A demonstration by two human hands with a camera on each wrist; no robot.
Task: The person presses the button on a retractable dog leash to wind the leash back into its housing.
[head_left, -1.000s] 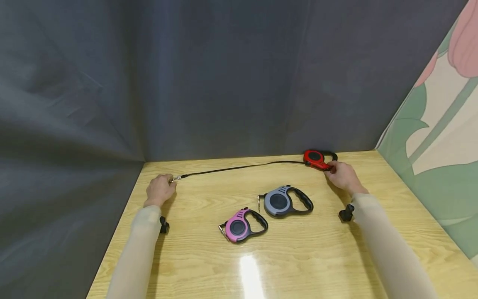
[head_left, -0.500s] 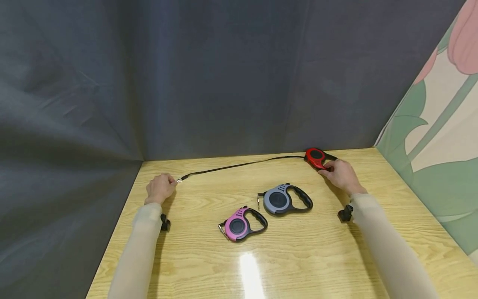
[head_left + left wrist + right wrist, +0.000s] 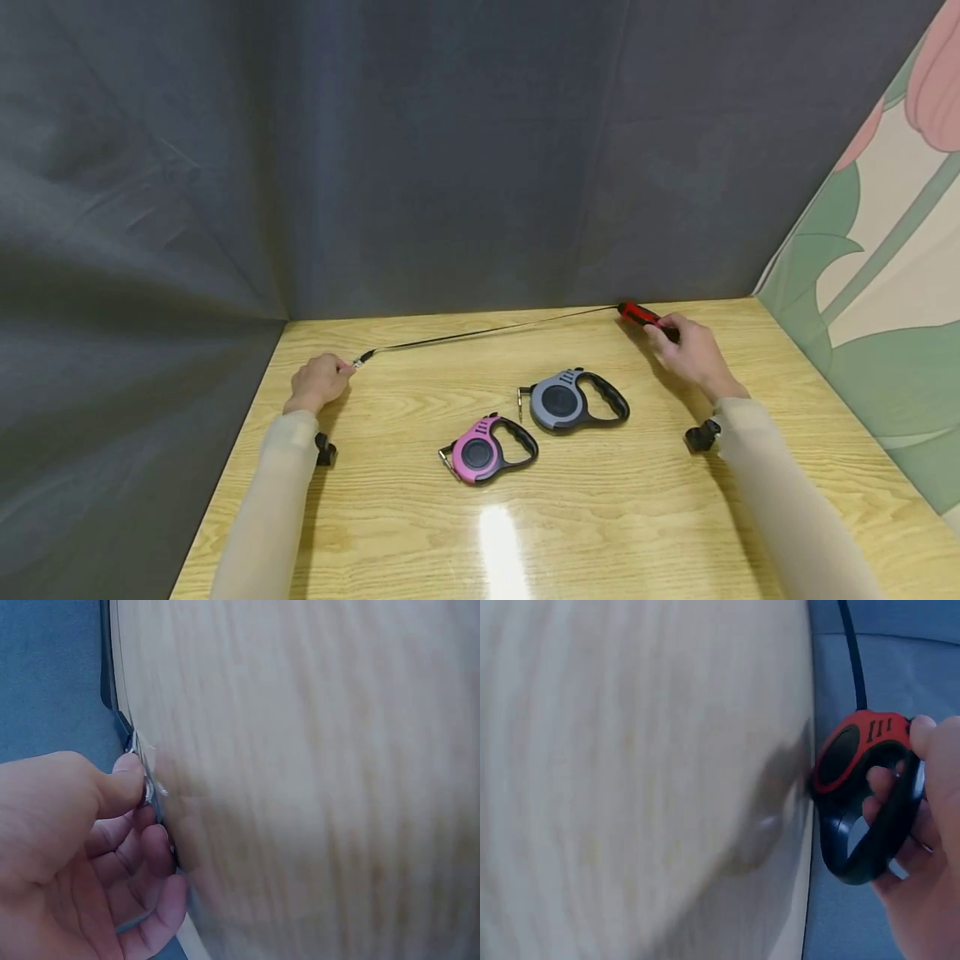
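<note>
A red and black retractable dog leash [image 3: 841,761] is in my right hand [image 3: 692,354], whose fingers curl round its black handle loop, with the thumb near the top. In the head view the casing stands on edge. Its black strap [image 3: 480,332] runs out to the left across the back of the table. At the strap's far end, my left hand [image 3: 318,381] pinches the metal clip [image 3: 149,789] between thumb and fingers. Nearer the front lie two more retractable leashes, a grey one [image 3: 558,402] and a pink one [image 3: 477,453], both with their clips at the casing.
The wooden table [image 3: 405,533] ends at a dark grey curtain [image 3: 450,167] at the back and left. A floral cloth [image 3: 885,275] hangs along the right side. Small black wrist cameras sit under both sleeves.
My right hand has tilted the red leash from lying flat up onto its edge. The strap has straightened. My left hand's grip on the clip has shifted slightly.
</note>
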